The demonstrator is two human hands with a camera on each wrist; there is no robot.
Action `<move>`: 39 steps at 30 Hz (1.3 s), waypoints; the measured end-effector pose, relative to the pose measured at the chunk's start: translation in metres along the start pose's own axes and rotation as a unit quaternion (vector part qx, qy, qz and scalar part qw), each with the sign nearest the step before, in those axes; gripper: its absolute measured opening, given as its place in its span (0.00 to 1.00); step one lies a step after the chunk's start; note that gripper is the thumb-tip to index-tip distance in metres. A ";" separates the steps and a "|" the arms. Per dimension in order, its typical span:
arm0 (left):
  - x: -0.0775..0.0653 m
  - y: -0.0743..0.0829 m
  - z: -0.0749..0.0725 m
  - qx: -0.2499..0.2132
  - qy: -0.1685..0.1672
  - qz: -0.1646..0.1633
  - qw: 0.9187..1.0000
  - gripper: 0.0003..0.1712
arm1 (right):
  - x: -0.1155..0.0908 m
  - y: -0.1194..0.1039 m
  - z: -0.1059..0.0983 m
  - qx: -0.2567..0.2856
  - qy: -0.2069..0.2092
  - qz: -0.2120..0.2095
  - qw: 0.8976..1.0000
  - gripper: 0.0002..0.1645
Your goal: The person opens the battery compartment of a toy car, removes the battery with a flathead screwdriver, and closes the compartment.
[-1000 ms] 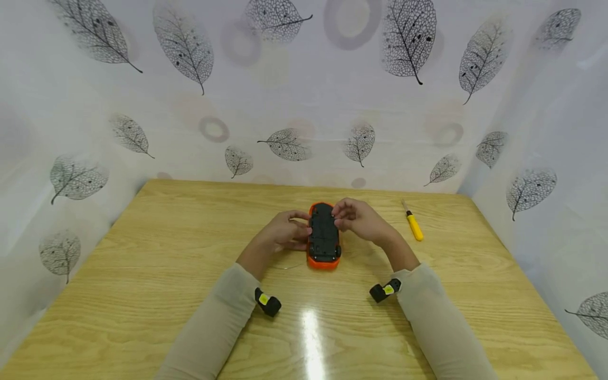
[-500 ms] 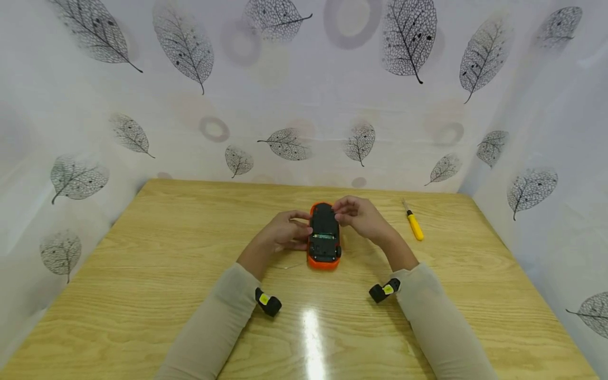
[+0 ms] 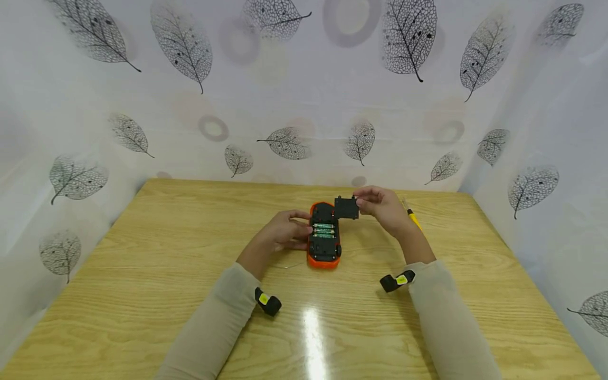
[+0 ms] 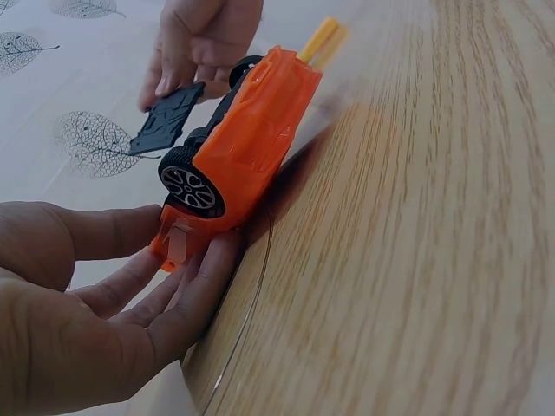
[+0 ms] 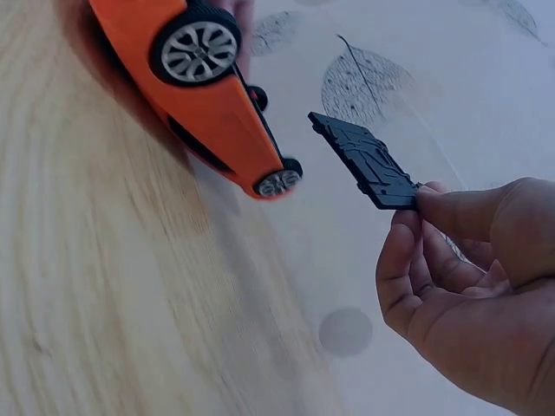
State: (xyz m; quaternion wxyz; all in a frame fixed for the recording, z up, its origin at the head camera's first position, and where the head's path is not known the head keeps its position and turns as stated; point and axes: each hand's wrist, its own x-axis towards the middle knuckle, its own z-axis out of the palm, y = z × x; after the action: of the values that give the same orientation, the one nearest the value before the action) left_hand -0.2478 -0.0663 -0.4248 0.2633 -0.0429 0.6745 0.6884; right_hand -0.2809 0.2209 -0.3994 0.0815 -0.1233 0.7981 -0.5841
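Note:
An orange toy car lies upside down on the table, its black underside facing up. Several green batteries show in its uncovered battery compartment. My left hand grips the car's side between thumb and fingers; in the left wrist view, the fingers lie along the orange body near a wheel. With thumb and fingertips, my right hand pinches the edge of a black battery cover. The cover is held up beside the car's far right end, as the right wrist view also shows the cover apart from the car.
A yellow-handled screwdriver lies on the wooden table to the right, partly hidden behind my right hand. A thin wire stretches over the wood left of the car. A leaf-patterned curtain stands behind the table.
My right hand has lifted the battery cover off the car and moved it right, uncovering the batteries. The left hand and the car have stayed in place.

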 end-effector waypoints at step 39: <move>-0.002 0.002 0.001 -0.011 0.010 -0.009 1.000 0.26 | -0.001 0.039 -0.035 0.067 0.077 0.131 0.986 0.25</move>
State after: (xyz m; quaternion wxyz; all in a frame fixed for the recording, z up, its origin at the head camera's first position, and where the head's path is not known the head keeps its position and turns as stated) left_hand -0.2466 -0.0654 -0.4225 0.2624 -0.0586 0.6686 0.6933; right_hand -0.2940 0.2642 -0.4263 0.1042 0.0335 0.7701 -0.6284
